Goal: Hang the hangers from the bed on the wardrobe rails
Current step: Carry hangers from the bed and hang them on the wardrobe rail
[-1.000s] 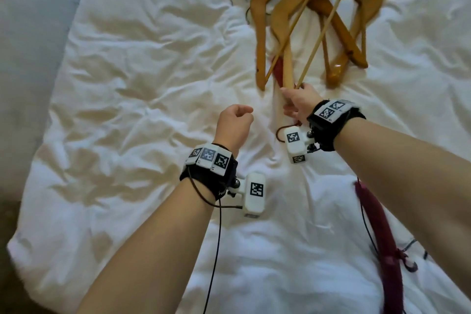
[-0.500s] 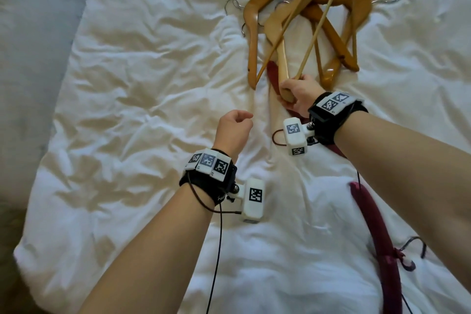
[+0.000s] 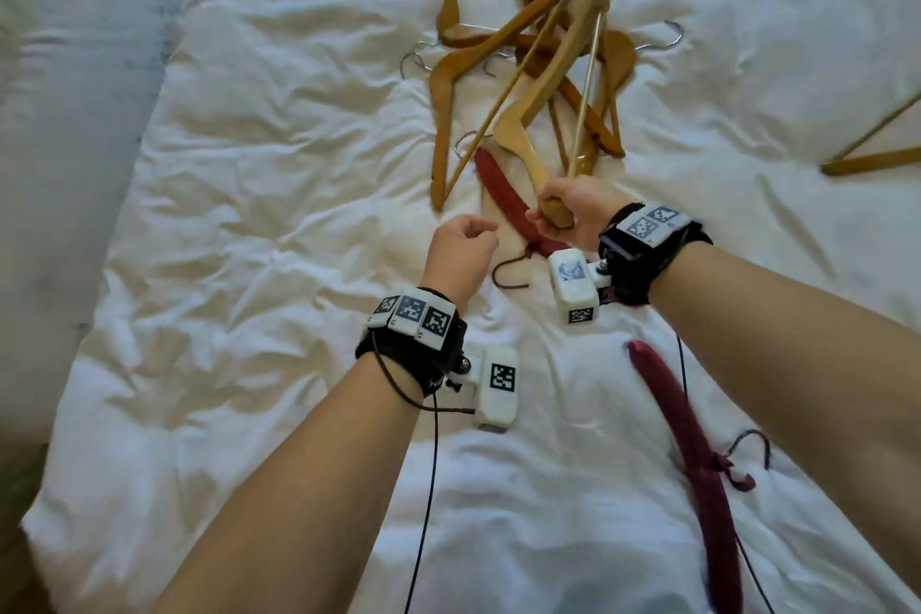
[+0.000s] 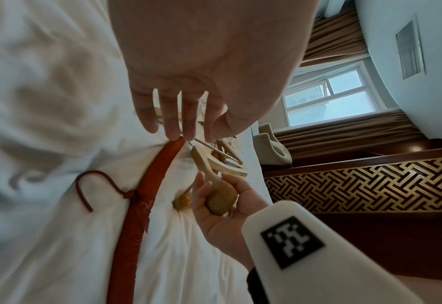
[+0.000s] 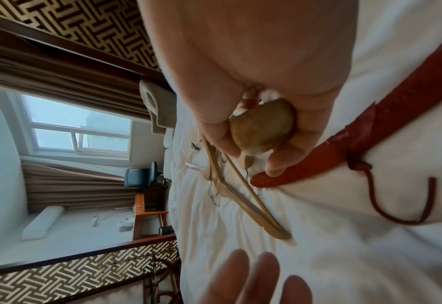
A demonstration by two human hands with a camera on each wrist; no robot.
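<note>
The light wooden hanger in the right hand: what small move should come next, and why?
Probably lift it up and toward the body. The right hand grips the light wooden hanger by one arm's end, while its far part lies across the pile of wooden hangers. The left hand holds nothing and could steady the pile.

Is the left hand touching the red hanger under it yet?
Cannot tell. In the left wrist view the left hand's fingertips meet the tip of the red hanger in the picture, but depth is unclear; the head view shows the left hand beside it.
</note>
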